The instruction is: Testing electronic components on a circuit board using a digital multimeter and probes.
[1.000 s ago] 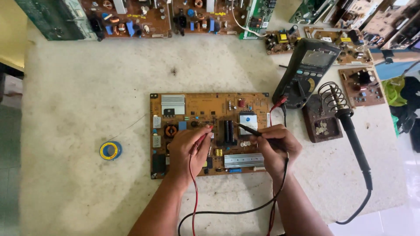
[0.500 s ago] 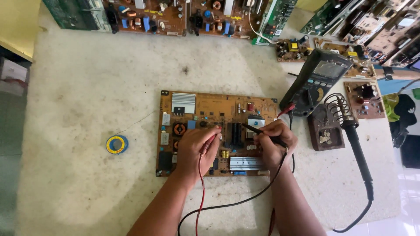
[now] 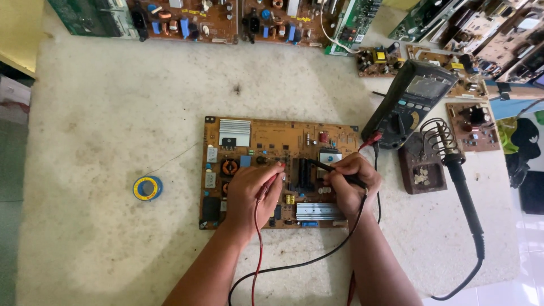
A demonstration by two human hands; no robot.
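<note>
1. Where the view looks straight down, a pale, stained worktop fills most of it, with a row of circuit boards along its far edge and a tiled floor showing at the lower right.
2. On the worktop lies a brown circuit board, flat, its long axis running left to right; a ribbed heat sink sits at its far-left corner.
3. Just right of the board stands a dark multimeter, tilted, and beside it a soldering iron resting in a coiled stand.
4. A small roll of solder lies well to the left.
5. The left hand is curled, fingers pinching a red probe whose tip points away onto the board's middle.
6. The right hand is likewise closed, pinching a black probe that slants up-left onto the board.
7. Red and black leads trail back between the forearms.
</note>
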